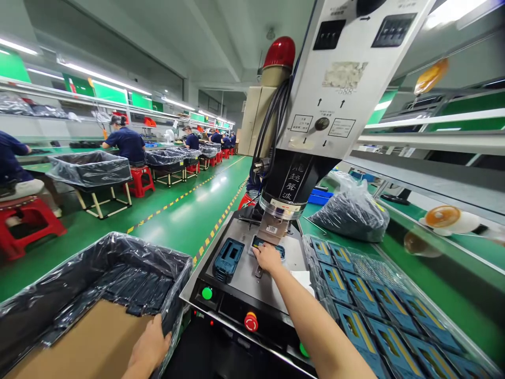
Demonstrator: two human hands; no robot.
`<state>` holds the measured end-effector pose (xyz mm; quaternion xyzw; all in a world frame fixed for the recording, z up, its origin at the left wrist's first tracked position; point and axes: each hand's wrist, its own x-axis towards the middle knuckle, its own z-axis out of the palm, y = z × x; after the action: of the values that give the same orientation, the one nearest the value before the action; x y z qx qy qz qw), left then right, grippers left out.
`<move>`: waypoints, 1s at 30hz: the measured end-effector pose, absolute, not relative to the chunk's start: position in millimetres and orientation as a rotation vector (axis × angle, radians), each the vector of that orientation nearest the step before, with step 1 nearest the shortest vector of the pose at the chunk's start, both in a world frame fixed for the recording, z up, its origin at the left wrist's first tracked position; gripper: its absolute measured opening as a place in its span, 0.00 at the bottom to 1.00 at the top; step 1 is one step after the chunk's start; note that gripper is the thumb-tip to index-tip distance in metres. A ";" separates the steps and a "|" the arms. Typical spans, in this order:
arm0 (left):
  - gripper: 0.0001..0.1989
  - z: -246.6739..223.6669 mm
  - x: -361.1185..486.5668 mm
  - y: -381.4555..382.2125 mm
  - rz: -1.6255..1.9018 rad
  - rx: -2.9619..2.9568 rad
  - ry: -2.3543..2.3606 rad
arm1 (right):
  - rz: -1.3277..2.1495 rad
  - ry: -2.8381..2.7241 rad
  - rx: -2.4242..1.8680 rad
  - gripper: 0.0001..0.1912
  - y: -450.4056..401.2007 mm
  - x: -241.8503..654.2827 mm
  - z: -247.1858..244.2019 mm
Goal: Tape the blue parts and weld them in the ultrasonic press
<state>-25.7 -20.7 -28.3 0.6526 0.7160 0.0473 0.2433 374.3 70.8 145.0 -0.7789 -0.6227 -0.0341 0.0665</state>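
My right hand [269, 258] reaches onto the machine bed, its fingers closed on a dark teal plastic housing [276, 247] in the fixture. Directly above that part is the metal horn [272, 227] of the ultrasonic welder. A second teal housing [229, 258] lies to the left on the metal bed, apart from my hands. My left hand [149, 345] is over the right side of a plastic-lined bin, beside a cardboard sheet [98, 337] and black plastic parts [138, 287]. Its fingers are curled; what they hold, if anything, is hidden.
At right, a clear tray [469, 310] bears rows of teal housings with yellowish strips. Green buttons [207, 293] and a red stop button [251, 321] line the machine's front. A filled plastic bag [351, 210] stands behind. Co-workers sit at benches, far left.
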 end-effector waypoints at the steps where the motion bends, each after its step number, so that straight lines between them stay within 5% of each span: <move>1: 0.21 -27.6 -25.5 -20.9 0.122 1.780 1.956 | -0.090 -1.891 -2.337 0.28 70.1 376.5 144.5; 22: 0.23 -37.1 -30.4 -18.2 0.144 1.760 1.949 | -0.003 -1.897 -2.252 0.23 45.0 390.7 148.8; 30: 0.25 -42.2 -21.8 -27.0 0.626 2.004 2.049 | -0.138 -1.764 -1.703 0.18 -58.8 369.0 132.7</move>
<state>-21.8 -27.0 -42.2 0.6795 0.6946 0.2121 0.1040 369.0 -58.8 132.7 -0.6530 -0.6766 -0.0530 0.3361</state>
